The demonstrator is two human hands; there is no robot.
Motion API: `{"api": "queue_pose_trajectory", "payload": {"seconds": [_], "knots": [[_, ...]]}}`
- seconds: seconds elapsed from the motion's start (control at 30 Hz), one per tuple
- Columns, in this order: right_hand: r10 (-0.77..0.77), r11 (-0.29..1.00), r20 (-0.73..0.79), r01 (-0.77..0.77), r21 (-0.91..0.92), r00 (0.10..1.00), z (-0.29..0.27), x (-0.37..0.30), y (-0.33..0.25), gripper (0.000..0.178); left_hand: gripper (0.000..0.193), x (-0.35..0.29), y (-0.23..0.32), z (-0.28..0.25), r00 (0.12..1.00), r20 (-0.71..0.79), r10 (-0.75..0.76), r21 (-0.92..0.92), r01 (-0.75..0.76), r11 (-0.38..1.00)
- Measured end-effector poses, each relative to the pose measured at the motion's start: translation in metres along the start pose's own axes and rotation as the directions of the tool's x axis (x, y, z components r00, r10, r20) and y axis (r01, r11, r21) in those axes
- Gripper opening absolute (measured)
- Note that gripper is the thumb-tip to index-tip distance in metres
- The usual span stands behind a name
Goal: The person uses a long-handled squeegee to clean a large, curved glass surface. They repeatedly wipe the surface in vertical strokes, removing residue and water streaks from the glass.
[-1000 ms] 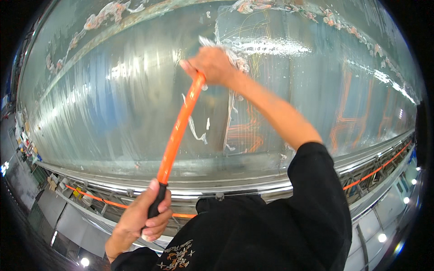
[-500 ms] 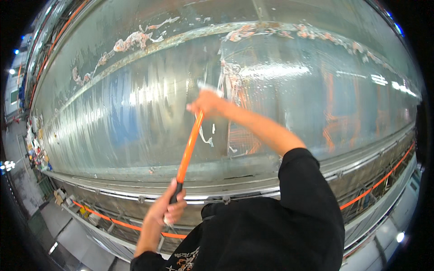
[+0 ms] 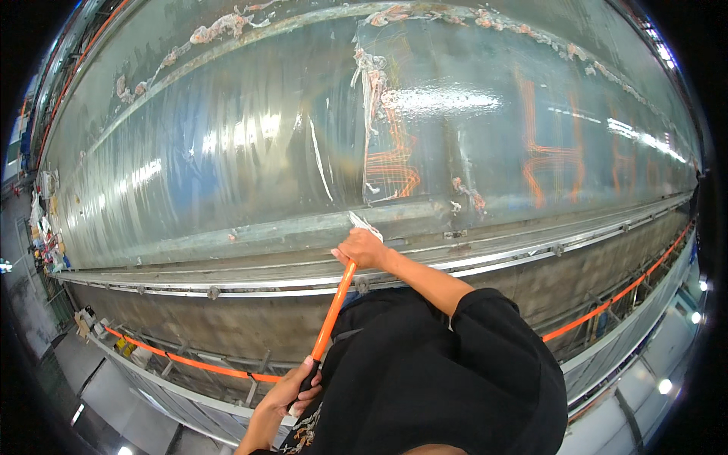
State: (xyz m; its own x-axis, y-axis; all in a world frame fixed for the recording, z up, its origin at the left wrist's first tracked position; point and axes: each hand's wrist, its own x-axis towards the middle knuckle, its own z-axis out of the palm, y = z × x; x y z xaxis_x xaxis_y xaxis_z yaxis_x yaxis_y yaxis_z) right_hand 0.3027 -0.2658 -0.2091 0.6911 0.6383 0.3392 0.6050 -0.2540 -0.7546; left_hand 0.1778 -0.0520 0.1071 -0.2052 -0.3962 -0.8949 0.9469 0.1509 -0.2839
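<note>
A long-handled scraper [image 3: 334, 312] with an orange shaft and a black grip slants up from my body. My left hand [image 3: 288, 391] is wrapped round the black grip at its lower end. Higher up, my right hand [image 3: 362, 249] grips the shaft close to the pale head [image 3: 364, 223], which the fingers partly cover. That head lies at the near edge of a wide, wet, grey-green panel surface [image 3: 250, 178]. Whitish scraped residue [image 3: 371, 76] clumps along a seam ahead, and a thin white strip [image 3: 321, 161] lies left of it.
Orange streaks [image 3: 394, 171] mark the panel right of the seam. More pinkish-white residue [image 3: 220, 29] lines the far ridge. A metal rail [image 3: 280, 288] runs along the near edge. Orange railings [image 3: 205, 368] stand behind, and assorted small items [image 3: 49, 243] are heaped at far left.
Both hands have drawn the scraper toward my body, its head moving from mid-panel to the near edge. The view has shifted slightly. A long white strip now shows on the panel.
</note>
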Motion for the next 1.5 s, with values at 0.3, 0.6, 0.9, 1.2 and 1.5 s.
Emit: {"api": "queue_pose_trajectory", "payload": {"seconds": [0.3,0.6,0.9,1.2,1.5], "knots": [[-0.040,0.998,-0.206,0.027,-0.063,0.978,-0.038,0.131,0.120,0.043,0.056,-0.033,0.171,0.049,1.000,-0.011,0.002,-0.115,-0.003,0.993],[-0.094,0.993,-0.090,0.087,-0.084,0.991,-0.163,0.353,0.338,0.049,0.057,-0.011,0.408,0.085,0.957,0.146,0.251,-0.344,-0.189,0.920],[-0.199,0.977,0.063,0.203,-0.071,0.978,-0.118,0.311,0.308,0.049,0.053,0.005,0.339,0.056,0.932,0.229,0.279,-0.350,-0.189,0.917],[-0.034,0.998,0.089,0.029,0.059,0.995,-0.008,0.063,0.052,0.047,0.053,0.007,0.032,0.017,0.988,0.115,0.101,-0.280,-0.065,0.958],[0.015,1.000,0.000,-0.015,0.001,1.000,-0.024,-0.021,0.010,0.046,0.055,0.022,-0.018,0.038,1.000,-0.027,0.002,-0.022,-0.002,1.000]]}}
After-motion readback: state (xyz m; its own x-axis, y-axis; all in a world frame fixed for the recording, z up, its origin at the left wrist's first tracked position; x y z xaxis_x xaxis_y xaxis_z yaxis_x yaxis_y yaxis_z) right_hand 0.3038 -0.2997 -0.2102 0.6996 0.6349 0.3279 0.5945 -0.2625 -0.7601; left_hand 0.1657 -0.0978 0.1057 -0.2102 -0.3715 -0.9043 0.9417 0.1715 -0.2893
